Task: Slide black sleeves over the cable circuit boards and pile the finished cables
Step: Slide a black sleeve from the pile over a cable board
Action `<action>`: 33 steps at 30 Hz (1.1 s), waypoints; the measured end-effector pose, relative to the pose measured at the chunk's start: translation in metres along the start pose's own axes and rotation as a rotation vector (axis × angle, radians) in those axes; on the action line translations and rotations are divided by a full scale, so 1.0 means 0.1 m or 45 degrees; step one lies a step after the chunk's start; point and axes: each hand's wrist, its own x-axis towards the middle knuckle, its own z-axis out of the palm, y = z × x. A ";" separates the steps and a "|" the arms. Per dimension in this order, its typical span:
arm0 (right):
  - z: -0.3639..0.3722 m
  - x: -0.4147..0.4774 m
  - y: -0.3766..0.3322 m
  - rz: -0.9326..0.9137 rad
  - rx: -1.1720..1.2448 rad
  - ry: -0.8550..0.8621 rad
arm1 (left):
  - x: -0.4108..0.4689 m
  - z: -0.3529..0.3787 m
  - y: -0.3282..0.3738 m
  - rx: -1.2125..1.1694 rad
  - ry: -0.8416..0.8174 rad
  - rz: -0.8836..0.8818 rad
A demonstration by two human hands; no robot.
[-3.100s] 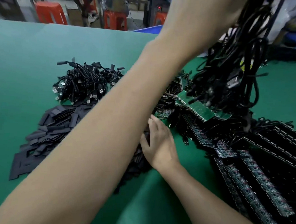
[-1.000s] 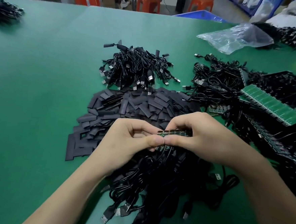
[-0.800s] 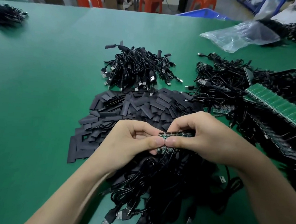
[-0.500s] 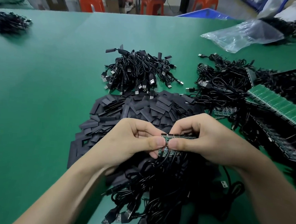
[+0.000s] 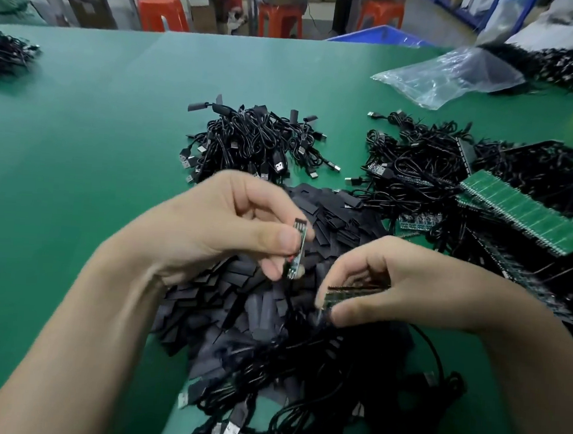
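1. A green table [image 5: 78, 168] fills the view; behind its far edge stand orange stools [image 5: 162, 13] and a blue bin [image 5: 379, 37], whose contents are hidden.
2. The left hand [image 5: 216, 225] pinches a single small circuit board [image 5: 297, 248] between thumb and fingers, held upright above the sleeves with its cable hanging down.
3. The right hand [image 5: 399, 285] is closed on a strip of joined boards [image 5: 351, 294], held roughly level just beside and lower than the single board; the two are apart.
4. Directly under both hands lies a spread heap of flat black sleeves [image 5: 329, 216], reaching from near the left wrist to behind the single board.
5. Loose black cables [image 5: 301, 370] with USB plugs lie tangled on top of the near part of that heap, below the right hand.
6. Further back sits a separate pile of cables [image 5: 253, 143], some ends showing black sleeves.
7. To the right, another tangle of cables [image 5: 414, 164] mixes with green board panels [image 5: 529, 213] and darker rows of boards at the right edge.
8. A crumpled clear plastic bag [image 5: 451, 75] lies at the far right; what is inside cannot be told.
9. A further small cable heap [image 5: 5, 51] sits at the far left edge, well apart.
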 end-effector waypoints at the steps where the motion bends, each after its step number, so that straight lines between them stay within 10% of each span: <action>1: -0.02 -0.03 -0.04 -0.007 -0.072 0.025 | 0.01 0.00 0.08 0.003 -0.023 0.053; 10: 0.16 0.25 -0.52 -0.497 0.225 0.764 | 0.26 0.08 0.21 0.209 0.600 0.672; 15: -0.08 0.28 -0.48 -0.392 0.199 0.894 | 0.48 -0.14 -0.30 0.917 0.823 0.403; 20: -0.23 0.26 -0.41 -0.134 -0.038 0.903 | 0.60 -0.14 -0.69 1.874 0.487 -0.028; 29: -0.24 0.23 -0.42 -0.002 -0.255 0.782 | 0.56 -0.19 -0.68 1.782 0.613 -0.007; 33: -0.27 0.19 -0.38 0.026 -0.327 0.843 | 0.47 -0.23 -0.44 1.044 0.714 0.099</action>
